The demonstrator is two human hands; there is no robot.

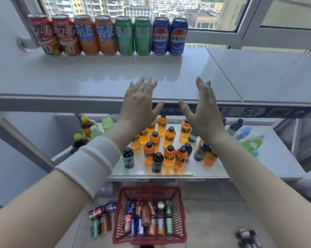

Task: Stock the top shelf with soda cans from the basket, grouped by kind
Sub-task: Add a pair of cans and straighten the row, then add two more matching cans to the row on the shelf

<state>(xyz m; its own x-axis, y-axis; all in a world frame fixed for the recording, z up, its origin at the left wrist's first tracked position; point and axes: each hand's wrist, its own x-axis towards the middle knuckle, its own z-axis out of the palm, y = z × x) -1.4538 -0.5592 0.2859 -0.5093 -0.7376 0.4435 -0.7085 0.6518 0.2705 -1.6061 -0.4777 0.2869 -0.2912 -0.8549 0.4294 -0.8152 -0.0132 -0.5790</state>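
Head view, single entry. Top shelf (97, 77), upper half of frame: one row of eight upright cans along its back edge by the window (222, 13), paired by kind from left to right: two red cans (53, 34), two orange cans (95, 35), two green cans (133, 36), two blue cans (169, 36), each touching or just beside its neighbour. The shelf surface in front of and to the right of the row is bare. Left hand (140, 102) and right hand (203, 108), centre of frame, are raised over the shelf's front edge with fingers straight and spread, holding nothing. A white sleeve (92, 161) covers the left forearm. Lower shelf (276, 158), mid-frame: many small bottles (167, 145), mostly orange, some dark, some green. Basket (149, 189), red, on the floor at lower centre: mixed cans (147, 219) lying inside, with a few loose cans (99, 221) just left of it. Toy car (247, 238), lower right. Step, as judged: between placements, with the first row set and both hands free. The next move likely calls for reaching down to the basket, choosing a can and standing it in front of its matching pair.
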